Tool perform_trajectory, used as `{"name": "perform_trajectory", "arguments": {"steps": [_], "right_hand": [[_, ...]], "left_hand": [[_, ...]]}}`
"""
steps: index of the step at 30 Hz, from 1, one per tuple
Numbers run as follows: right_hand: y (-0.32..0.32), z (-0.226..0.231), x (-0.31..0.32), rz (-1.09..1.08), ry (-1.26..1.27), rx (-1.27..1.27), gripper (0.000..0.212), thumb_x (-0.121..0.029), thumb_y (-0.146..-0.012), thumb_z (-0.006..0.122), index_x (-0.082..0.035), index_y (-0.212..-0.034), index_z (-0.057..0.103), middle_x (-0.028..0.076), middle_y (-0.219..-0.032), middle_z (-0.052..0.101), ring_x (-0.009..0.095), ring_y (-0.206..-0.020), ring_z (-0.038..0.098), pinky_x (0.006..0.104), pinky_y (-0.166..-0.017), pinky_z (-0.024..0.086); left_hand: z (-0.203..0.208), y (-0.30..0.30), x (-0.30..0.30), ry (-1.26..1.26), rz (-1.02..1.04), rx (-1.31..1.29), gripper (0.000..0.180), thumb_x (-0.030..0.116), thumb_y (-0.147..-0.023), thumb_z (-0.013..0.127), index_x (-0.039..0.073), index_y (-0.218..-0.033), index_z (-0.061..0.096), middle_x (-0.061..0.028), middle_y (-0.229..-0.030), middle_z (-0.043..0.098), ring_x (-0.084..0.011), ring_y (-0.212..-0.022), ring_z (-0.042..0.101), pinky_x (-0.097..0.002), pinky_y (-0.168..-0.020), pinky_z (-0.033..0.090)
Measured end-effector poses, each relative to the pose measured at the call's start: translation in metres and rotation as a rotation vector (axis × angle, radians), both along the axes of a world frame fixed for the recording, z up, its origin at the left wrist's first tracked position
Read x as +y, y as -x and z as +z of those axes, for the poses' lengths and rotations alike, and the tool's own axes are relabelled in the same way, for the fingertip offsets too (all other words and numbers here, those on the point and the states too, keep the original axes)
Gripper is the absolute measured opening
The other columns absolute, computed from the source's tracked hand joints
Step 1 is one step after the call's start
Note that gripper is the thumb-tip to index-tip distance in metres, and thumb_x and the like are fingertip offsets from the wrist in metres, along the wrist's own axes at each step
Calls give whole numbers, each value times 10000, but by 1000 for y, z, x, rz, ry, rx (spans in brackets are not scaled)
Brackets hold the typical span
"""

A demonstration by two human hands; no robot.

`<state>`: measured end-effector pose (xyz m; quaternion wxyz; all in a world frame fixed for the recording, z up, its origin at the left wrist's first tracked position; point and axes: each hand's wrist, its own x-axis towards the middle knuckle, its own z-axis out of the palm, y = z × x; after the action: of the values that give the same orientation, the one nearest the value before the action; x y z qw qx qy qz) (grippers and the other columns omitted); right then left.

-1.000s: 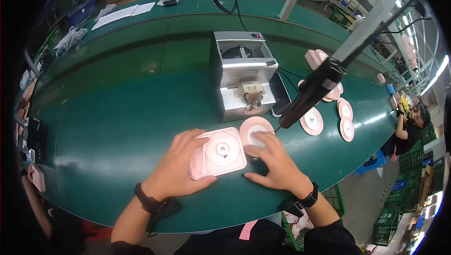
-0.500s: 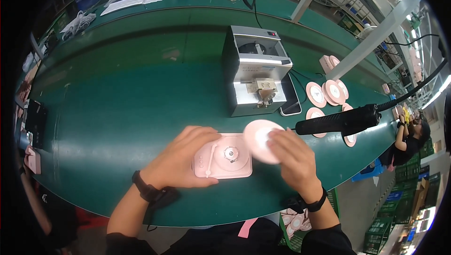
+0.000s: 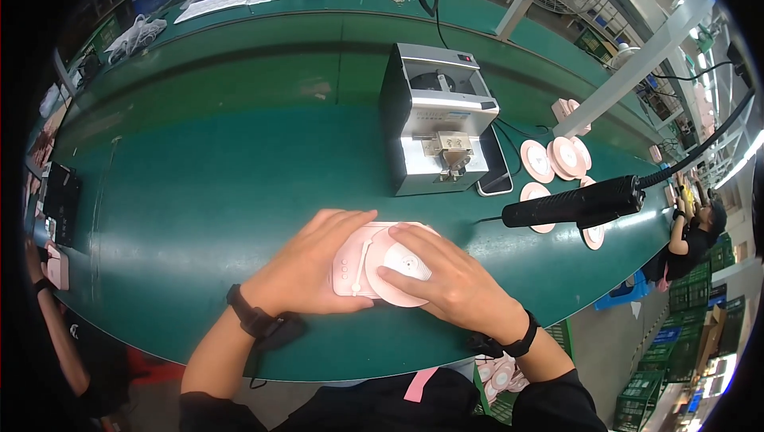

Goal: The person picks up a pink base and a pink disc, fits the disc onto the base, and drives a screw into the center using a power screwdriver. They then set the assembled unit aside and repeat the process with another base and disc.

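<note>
A pink record-player-shaped unit (image 3: 344, 274) lies on the green bench in front of me, its tonearm showing near the middle. My left hand (image 3: 298, 265) clasps its left side, fingers along the far edge and thumb along the near edge. A pink disc with a white centre (image 3: 396, 258) covers the unit's round platter area, looking slightly tilted. My right hand (image 3: 454, 285) grips this disc from the right between fingers and thumb. Whether the disc is fully seated I cannot tell, as my fingers hide part of it.
Beyond my hands stands a grey machine (image 3: 442, 153). A black power screwdriver (image 3: 573, 203) hangs at the right on a cable, near several pink discs (image 3: 537, 161). A crate of pink parts (image 3: 497, 376) is below the bench edge. Another person (image 3: 696, 233) is at far right.
My right hand has brought the disc left and down onto the pink unit, covering the exposed hub. My left hand keeps its hold on the unit.
</note>
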<state>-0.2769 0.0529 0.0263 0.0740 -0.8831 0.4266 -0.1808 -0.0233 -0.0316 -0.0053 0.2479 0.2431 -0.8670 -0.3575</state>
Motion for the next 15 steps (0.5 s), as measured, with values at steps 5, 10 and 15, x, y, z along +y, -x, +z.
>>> {"name": "perform_trajectory", "arguments": {"steps": [5,10,15], "right_hand": [[-4,3,-6,32,-62,-86,678,-259,-708,878,-150,-1336,649,219,-1469,503,421,-1388,481,514,-1131,451],[-8,-3,-15,1,-67,-135,775,-380,-652,926,-125,-1329,648,230,-1484,483,442,-1399,463,510,-1125,451],[-12,-3,-16,-6,-79,-163,889,-440,-616,945,-80,-1358,613,247,-1502,455,465,-1407,444,519,-1132,437]], "left_hand": [[3,1,0,-37,3,-26,1042,319,-642,904,-5,-1506,422,-210,-1410,540,-390,-1313,485,-458,-1100,438],[0,1,0,-39,0,-18,1049,313,-645,899,-4,-1515,405,-209,-1421,532,-390,-1315,482,-457,-1102,437],[2,0,0,-24,-5,-18,1049,315,-648,895,-3,-1517,402,-210,-1423,530,-391,-1317,482,-460,-1102,437]]}}
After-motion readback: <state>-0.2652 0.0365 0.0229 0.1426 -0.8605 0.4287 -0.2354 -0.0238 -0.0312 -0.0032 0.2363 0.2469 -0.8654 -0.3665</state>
